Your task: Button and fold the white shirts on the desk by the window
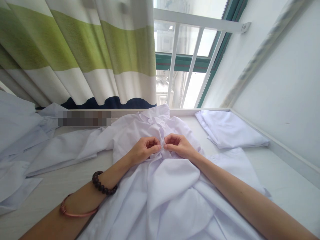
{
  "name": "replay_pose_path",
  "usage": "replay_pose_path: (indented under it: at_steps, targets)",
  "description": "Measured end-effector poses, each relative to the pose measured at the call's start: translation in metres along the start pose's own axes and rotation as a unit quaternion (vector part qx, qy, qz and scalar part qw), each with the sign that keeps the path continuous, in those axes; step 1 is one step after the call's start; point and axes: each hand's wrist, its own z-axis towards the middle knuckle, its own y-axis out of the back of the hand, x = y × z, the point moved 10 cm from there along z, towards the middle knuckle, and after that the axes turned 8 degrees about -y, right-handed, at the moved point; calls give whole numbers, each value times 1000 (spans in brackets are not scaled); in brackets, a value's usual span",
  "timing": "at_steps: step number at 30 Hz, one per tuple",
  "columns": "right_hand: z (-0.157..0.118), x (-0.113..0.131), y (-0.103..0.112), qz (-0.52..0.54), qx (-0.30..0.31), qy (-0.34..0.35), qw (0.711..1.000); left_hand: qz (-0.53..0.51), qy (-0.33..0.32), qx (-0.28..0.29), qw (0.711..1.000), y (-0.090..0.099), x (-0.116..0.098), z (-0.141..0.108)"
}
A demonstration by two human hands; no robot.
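Note:
A long-sleeved white shirt (175, 173) lies front up before me, its collar at the far end and one sleeve stretched out to the left. My left hand (147, 149) pinches the front edge of the shirt just below the collar. Close beside it, my right hand (178, 145) pinches the facing edge, the fingertips of both hands almost touching. Any button between the fingers is too small to make out. Below the hands the cloth falls in loose folds.
A folded white garment (232, 128) lies at the back right by the wall. More white clothes (17, 130) are heaped at the left. A green and white curtain (82, 43) hangs behind, beside a barred window (187, 60). A raised rim (185, 112) borders the white surface.

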Motion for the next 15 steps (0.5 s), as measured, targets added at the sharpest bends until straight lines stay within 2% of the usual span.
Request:
replay_pose_path:
  at_steps: [8,15]
  targets:
    - [1,-4,-2,-8,5,-3,1000,-17,11,18,1000,-3,4,0]
    - [-2,3,6,-76,-64,21,995,-27,33,6,999,0,2,-3]
